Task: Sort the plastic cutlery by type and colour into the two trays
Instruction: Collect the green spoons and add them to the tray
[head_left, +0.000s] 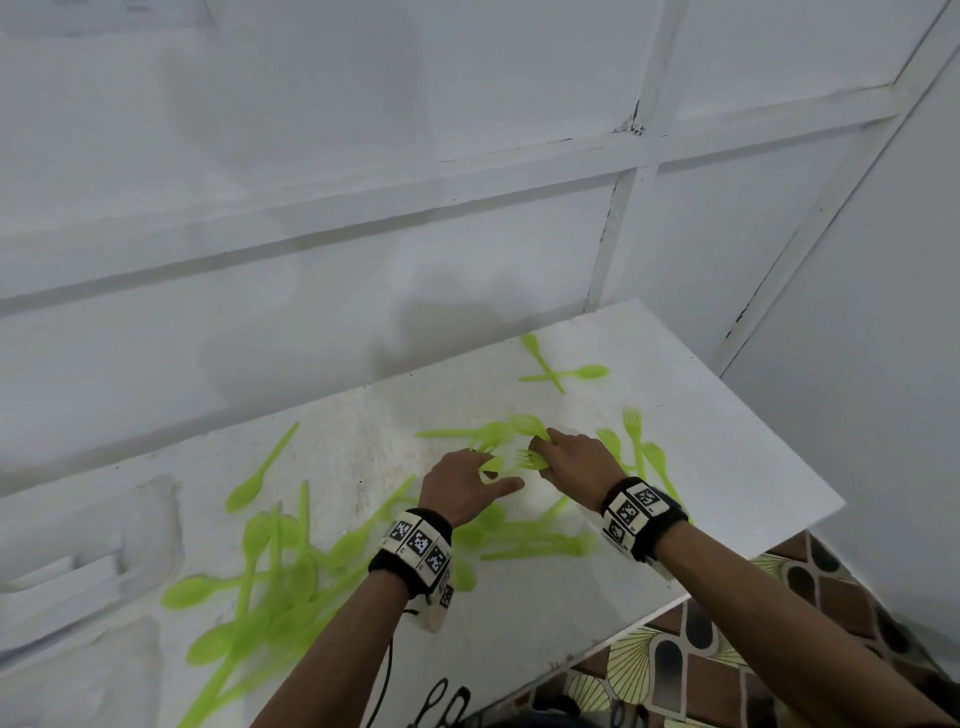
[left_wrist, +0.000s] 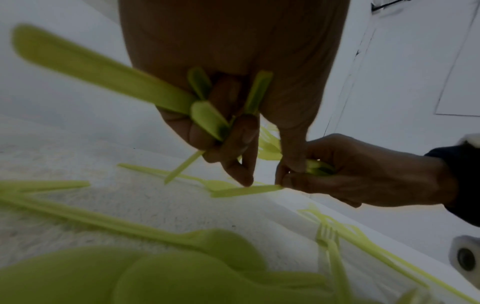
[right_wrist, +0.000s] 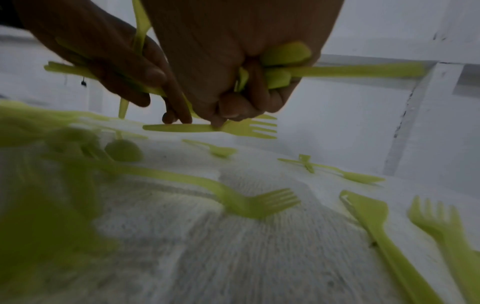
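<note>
I am seeing lime-green cutlery (head_left: 270, 597) looking like thin, slightly translucent plastic with a smooth, faintly glossy face. The desk (head_left: 727, 467) is showing a white, matt surface, grainy and worn rough in patches. The wall panels (head_left: 363, 156) are appearing painted white and matt. The wrist bands (head_left: 410, 551) are looking like black cloth carrying printed, paper-like marker tiles.

A white table (head_left: 727, 467) with a worn, grainy top stands in a corner of white panelled walls (head_left: 363, 182), while patterned brown-and-cream floor tiles (head_left: 727, 660) show at near right.
</note>
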